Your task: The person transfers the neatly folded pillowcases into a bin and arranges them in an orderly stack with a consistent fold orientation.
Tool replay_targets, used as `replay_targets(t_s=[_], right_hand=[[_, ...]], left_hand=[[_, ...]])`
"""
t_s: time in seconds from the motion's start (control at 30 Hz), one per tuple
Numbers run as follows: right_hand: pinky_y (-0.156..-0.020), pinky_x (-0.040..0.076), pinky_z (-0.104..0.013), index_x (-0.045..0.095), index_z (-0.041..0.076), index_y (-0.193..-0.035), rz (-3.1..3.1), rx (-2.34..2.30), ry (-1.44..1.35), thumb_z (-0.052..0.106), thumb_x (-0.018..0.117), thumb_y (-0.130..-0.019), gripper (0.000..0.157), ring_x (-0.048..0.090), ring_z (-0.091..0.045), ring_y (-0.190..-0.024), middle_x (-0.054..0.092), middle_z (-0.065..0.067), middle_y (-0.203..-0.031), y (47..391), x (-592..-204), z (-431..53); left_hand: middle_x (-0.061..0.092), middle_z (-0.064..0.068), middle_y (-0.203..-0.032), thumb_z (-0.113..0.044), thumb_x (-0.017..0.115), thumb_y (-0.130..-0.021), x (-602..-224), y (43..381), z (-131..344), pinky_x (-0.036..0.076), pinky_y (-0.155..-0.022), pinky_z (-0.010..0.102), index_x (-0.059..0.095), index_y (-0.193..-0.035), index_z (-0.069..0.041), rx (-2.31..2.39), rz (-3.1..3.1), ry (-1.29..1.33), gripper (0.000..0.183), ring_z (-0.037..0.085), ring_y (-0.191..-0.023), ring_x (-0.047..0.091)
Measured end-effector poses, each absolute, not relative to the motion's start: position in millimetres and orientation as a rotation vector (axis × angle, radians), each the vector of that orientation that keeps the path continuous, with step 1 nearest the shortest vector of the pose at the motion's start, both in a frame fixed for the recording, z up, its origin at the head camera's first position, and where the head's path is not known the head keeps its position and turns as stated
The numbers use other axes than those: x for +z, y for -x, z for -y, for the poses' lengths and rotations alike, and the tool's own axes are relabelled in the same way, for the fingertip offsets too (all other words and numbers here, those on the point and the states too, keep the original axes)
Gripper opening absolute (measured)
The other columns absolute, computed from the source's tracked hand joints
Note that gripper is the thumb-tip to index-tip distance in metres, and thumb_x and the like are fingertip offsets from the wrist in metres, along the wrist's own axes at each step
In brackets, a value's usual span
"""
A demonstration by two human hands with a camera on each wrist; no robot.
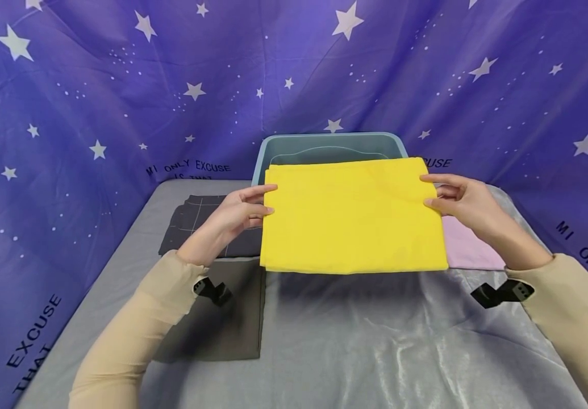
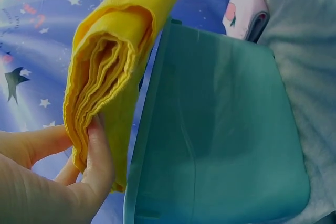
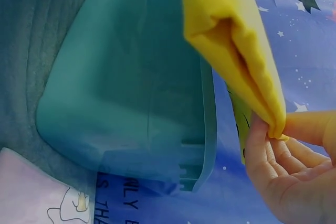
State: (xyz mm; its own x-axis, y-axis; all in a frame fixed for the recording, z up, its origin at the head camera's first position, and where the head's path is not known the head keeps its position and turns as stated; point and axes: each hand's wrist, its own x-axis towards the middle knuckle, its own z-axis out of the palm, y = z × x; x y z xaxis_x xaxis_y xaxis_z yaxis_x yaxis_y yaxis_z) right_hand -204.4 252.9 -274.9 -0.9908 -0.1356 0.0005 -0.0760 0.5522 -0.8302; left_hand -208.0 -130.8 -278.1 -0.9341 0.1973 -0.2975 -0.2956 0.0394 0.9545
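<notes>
A folded yellow cloth (image 1: pixel 352 218) is held up off the table between both hands, its broad face toward the head camera. My left hand (image 1: pixel 232 213) pinches its left edge, where the left wrist view shows several stacked layers of the yellow cloth (image 2: pixel 105 72). At the opposite edge my right hand (image 1: pixel 470 204) pinches the fold between thumb and fingers. Behind the cloth stands a blue-green plastic bin (image 1: pixel 332 139); the cloth hides its front and most of its opening in the head view. From the wrists, the bin's outer wall (image 2: pixel 226 124) shows below the cloth.
Left of the bin lies a folded dark cloth with thin grid lines (image 1: pixel 183 218), and a folded grey-brown cloth (image 1: pixel 229 324) lies nearer. A folded pink cloth (image 1: pixel 470 250) is at the right, partly covered. Grey fabric (image 1: pixel 375 341) covers the table; a starry purple curtain (image 1: pixel 120 85) hangs behind.
</notes>
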Motion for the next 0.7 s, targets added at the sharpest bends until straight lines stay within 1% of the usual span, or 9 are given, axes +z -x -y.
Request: replay_targets(t_s=[0.17,0.27,0.33,0.43,0.5,0.53,0.63,0.7], right_hand=[[-0.065,0.05,-0.023,0.042,0.007,-0.131,-2.695,-1.457,0.195,0.023,0.061,-0.084,0.053,0.057,-0.006,-0.07,0.06,0.012,-0.077,213.4,-273.1,-250.9],[-0.064,0.05,-0.022,0.042,0.006,-0.13,-2.694,-1.45,0.189,0.021,0.061,-0.084,0.053,0.056,-0.006,-0.069,0.059,0.014,-0.076,218.3,-271.3,-249.8],[-0.064,0.05,-0.022,0.042,0.006,-0.131,-2.695,-1.44,0.191,0.021,0.061,-0.084,0.053,0.056,-0.005,-0.069,0.059,0.014,-0.076,221.3,-270.0,-249.2],[-0.064,0.05,-0.022,0.042,0.006,-0.13,-2.697,-1.434,0.175,0.021,0.061,-0.084,0.053,0.058,-0.003,-0.07,0.059,0.015,-0.077,225.7,-267.5,-248.1],[-0.064,0.051,-0.023,0.042,0.007,-0.131,-2.69,-1.432,0.157,0.022,0.062,-0.083,0.053,0.059,-0.002,-0.072,0.06,0.014,-0.077,228.6,-265.7,-247.4],[-0.065,0.051,-0.023,0.043,0.007,-0.131,-2.686,-1.433,0.145,0.023,0.062,-0.083,0.053,0.059,-0.002,-0.072,0.06,0.014,-0.078,230.2,-264.6,-246.9],[-0.066,0.051,-0.022,0.041,0.009,-0.132,-2.668,-1.424,0.125,0.026,0.062,-0.083,0.056,0.059,-0.001,-0.075,0.06,0.014,-0.081,235.5,-260.9,-246.0],[-0.067,0.05,-0.022,0.04,0.009,-0.133,-2.64,-1.437,0.114,0.025,0.062,-0.083,0.057,0.058,0.0,-0.076,0.06,0.013,-0.082,240.2,-258.3,-245.3]], left_hand=[[0.051,0.01,-0.124,0.004,0.054,-0.082,-276.1,216.7,130.5,0.046,-0.085,0.035,0.045,-0.131,-0.015,1.962,-1.968,0.106,0.053,0.018,-0.084,0.06],[0.05,0.01,-0.124,0.006,0.053,-0.083,-274.7,221.9,130.5,0.044,-0.086,0.037,0.044,-0.131,-0.015,1.969,-1.959,0.099,0.054,0.016,-0.077,0.059],[0.049,0.011,-0.124,0.006,0.052,-0.083,-273.2,225.0,130.3,0.045,-0.083,0.035,0.044,-0.131,-0.015,1.97,-1.958,0.098,0.053,0.015,-0.072,0.058],[0.05,0.011,-0.122,0.007,0.052,-0.083,-270.4,229.8,130.0,0.047,-0.074,0.03,0.045,-0.13,-0.015,1.976,-1.955,0.117,0.053,0.014,-0.063,0.053],[0.051,0.011,-0.121,0.007,0.052,-0.083,-268.0,233.0,129.9,0.047,-0.069,0.026,0.047,-0.13,-0.015,1.972,-1.964,0.131,0.052,0.014,-0.061,0.052],[0.051,0.01,-0.121,0.007,0.052,-0.083,-266.8,234.6,129.7,0.046,-0.067,0.026,0.047,-0.129,-0.015,1.972,-1.968,0.139,0.052,0.014,-0.058,0.049],[0.051,0.009,-0.115,0.007,0.053,-0.083,-263.0,240.6,129.3,0.047,-0.067,0.026,0.049,-0.128,-0.017,1.959,-2.0,0.166,0.051,0.013,-0.055,0.049],[0.05,0.007,-0.109,0.006,0.054,-0.082,-259.9,244.8,128.9,0.048,-0.069,0.027,0.05,-0.127,-0.018,1.95,-2.021,0.189,0.051,0.013,-0.054,0.049]])
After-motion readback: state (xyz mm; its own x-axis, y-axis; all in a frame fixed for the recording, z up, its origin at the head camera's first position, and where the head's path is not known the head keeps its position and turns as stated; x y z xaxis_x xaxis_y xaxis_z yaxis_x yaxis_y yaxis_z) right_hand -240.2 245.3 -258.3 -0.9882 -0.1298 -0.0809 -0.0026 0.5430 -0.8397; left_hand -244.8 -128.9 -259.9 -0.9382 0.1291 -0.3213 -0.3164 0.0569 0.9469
